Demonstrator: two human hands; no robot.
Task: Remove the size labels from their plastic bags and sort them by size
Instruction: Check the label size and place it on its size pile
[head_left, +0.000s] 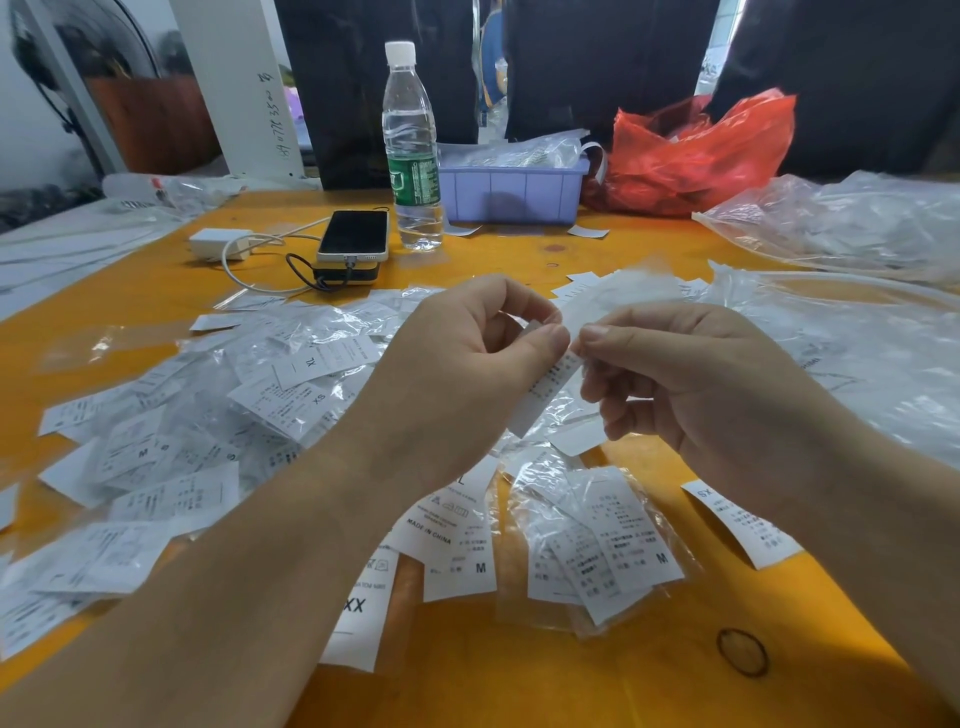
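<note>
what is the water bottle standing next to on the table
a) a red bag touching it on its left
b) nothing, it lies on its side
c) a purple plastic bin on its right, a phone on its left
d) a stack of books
c: the water bottle stands upright, with the purple bin just to its right and the phone to its left.

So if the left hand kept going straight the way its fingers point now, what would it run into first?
Most likely the right hand. The left hand points rightward across the table, pinching the same label that the right one pinches, and their fingertips nearly meet. Depth is hard to judge from one view.
</note>
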